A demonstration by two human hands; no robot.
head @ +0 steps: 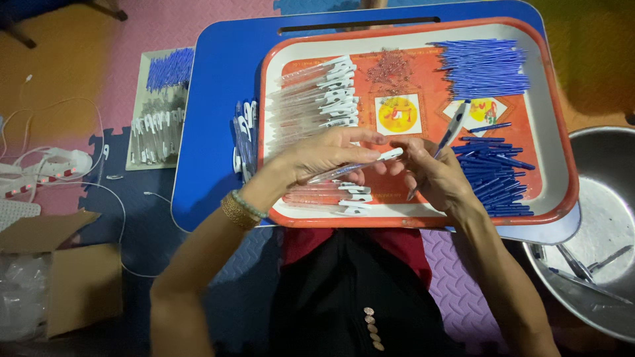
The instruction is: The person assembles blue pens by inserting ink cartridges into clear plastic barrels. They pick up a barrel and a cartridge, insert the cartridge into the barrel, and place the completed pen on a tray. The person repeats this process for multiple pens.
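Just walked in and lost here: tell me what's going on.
A person sits at a blue lap table with an orange tray. The left hand holds a clear pen barrel; the right hand holds a finished pen. Blue refills and clear barrels lie piled on the tray.

Bright, even overhead light, saturated colours, soft shadows, slightly blurred edges.

— Where does the view look from?
— One head-worn camera, facing steeply down, close above the lap desk (211, 99).
— What fills the frame?
— The tray (559, 158) sits centre to upper right; floor mats (112, 26) line the left edge.
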